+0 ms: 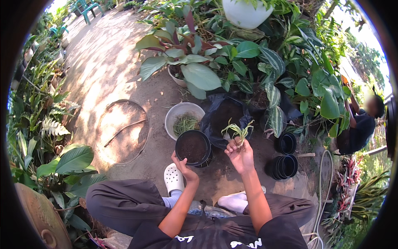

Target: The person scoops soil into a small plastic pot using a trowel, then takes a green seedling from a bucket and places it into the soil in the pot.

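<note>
My left hand (186, 169) grips the lower left side of a black plastic pot (193, 147), which has dark soil in it. To the right, my right hand (241, 154) holds a small green-and-pale striped seedling (238, 130) by its base, between thumb and fingers. Behind the pot stands a pale round basin (170, 119) with cut green plant matter (186, 124) inside. A black plastic bag (206, 124) of dark soil (226, 115) lies open just beyond my right hand. Part of another black pot (209, 160) shows beneath the held pot.
Stacked black pots (281, 168) and more pots (285, 143) stand at the right, near a hose (320, 186). Large leafy potted plants (199, 74) spread beyond the bag. A stick (124, 132) lies inside a ring on the ground at left. Another person (357, 130) is at the far right.
</note>
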Action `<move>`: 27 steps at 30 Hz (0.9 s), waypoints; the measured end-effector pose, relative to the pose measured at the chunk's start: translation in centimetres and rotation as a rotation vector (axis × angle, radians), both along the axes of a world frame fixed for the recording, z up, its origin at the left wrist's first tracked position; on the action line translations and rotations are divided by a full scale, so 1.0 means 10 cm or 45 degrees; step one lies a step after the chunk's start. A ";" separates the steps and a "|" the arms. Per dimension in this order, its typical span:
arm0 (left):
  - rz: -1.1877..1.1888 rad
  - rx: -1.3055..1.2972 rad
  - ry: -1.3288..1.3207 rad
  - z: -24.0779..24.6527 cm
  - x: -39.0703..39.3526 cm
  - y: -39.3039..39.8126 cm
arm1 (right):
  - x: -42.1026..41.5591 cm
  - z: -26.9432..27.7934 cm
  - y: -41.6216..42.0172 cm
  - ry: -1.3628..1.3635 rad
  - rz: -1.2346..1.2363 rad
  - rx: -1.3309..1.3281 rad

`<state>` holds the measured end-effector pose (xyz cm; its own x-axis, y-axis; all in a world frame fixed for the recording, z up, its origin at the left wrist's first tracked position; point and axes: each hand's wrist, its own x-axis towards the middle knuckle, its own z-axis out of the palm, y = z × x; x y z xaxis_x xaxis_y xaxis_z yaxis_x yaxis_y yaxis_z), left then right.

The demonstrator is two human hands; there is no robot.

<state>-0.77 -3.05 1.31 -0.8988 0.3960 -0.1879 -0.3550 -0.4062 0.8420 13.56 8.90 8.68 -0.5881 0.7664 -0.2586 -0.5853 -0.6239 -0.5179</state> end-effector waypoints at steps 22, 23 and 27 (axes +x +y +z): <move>-0.841 -0.156 0.054 -0.14 0.53 -0.04 | 0.77 0.00 -0.26 -0.055 -0.102 0.143; -0.867 -0.184 0.084 -0.12 0.52 -0.02 | 0.77 0.01 -0.27 -0.082 -0.103 0.173; -0.865 -0.141 0.036 -0.11 0.51 -0.05 | 0.77 0.05 -0.28 -0.102 -0.149 0.264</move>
